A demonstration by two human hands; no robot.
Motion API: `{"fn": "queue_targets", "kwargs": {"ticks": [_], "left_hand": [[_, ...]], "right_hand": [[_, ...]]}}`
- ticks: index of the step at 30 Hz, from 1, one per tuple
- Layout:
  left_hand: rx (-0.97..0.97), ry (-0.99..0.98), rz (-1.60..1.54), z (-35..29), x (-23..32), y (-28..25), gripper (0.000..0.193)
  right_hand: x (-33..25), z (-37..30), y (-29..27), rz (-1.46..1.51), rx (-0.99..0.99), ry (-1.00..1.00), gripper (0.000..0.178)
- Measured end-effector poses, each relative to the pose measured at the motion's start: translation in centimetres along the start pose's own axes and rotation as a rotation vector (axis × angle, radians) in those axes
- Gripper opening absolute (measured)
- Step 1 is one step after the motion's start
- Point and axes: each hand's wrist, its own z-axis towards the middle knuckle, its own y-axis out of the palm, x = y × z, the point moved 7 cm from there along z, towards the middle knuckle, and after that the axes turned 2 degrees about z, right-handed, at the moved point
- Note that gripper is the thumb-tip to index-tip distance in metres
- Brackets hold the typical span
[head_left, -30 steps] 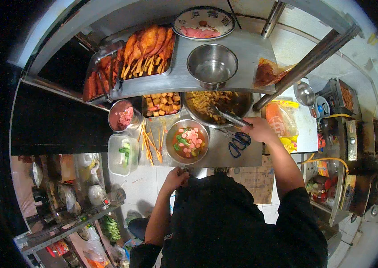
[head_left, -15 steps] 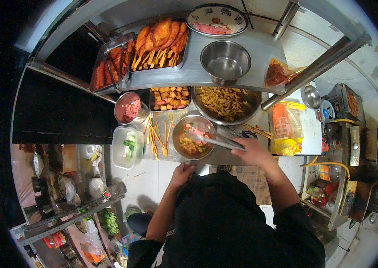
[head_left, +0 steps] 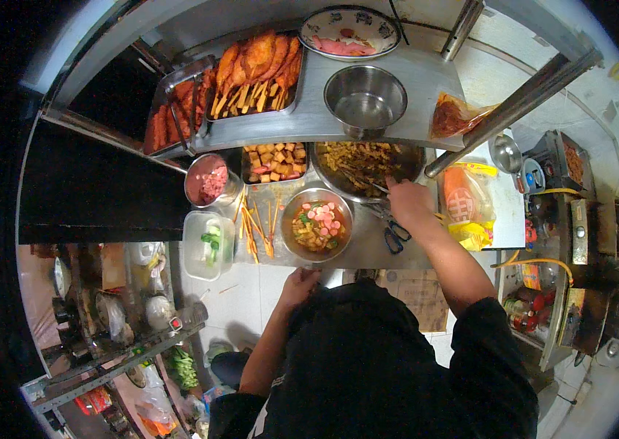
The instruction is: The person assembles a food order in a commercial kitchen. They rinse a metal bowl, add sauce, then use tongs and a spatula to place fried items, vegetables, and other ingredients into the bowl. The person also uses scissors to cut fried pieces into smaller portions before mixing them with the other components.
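My right hand [head_left: 408,199] reaches over the rim of a large metal bowl [head_left: 322,183] at the back. It is closed on metal tongs [head_left: 381,188], whose tips are among the brown-yellow food pieces [head_left: 359,159]. Nearer me stands a smaller metal bowl [head_left: 349,238] holding pink sausage slices [head_left: 322,213], green bits and yellowish pieces in reddish sauce. My left hand [head_left: 300,284] is curled at the table's front edge, below that bowl; what its fingers hold, if anything, is hidden. Scissors [head_left: 395,235] with dark handles lie beside the smaller bowl.
Wooden skewers [head_left: 255,227], a clear tub with greens [head_left: 210,265] and a metal pot of pink pieces [head_left: 211,183] stand left. Tofu-like cubes [head_left: 274,161] fill a tray. A shelf [head_left: 309,121] overhangs the back, bearing skewered meat [head_left: 254,69]. A bagged orange package [head_left: 465,196] lies right.
My right hand has moved up and right with the tongs, from the smaller bowl to the large one. Pink slices now lie loose in the smaller bowl. My left hand stays put.
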Motion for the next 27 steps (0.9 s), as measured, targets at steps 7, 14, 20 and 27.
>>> {"fn": "queue_targets", "kwargs": {"ticks": [7,14,20,27], "left_hand": [[0.012,0.019,0.093,-0.4,0.5,-0.3,0.034],[0.07,0.029,0.111,-0.2,0.3,-0.5,0.035],[0.07,0.011,0.064,-0.6,0.6,-0.4,0.036],[0.051,0.021,0.037,-0.8,1.1,-0.2,0.037]], "right_hand": [[5.1,-3.1,-1.8,0.59,0.13,-0.12,0.036],[0.8,-7.3,-1.5,0.545,-0.022,-0.256,0.043],[-2.0,-7.1,-0.6,0.415,-0.126,-0.199,0.046],[-6.4,-8.8,1.1,0.042,-0.054,-0.273,0.043]]}}
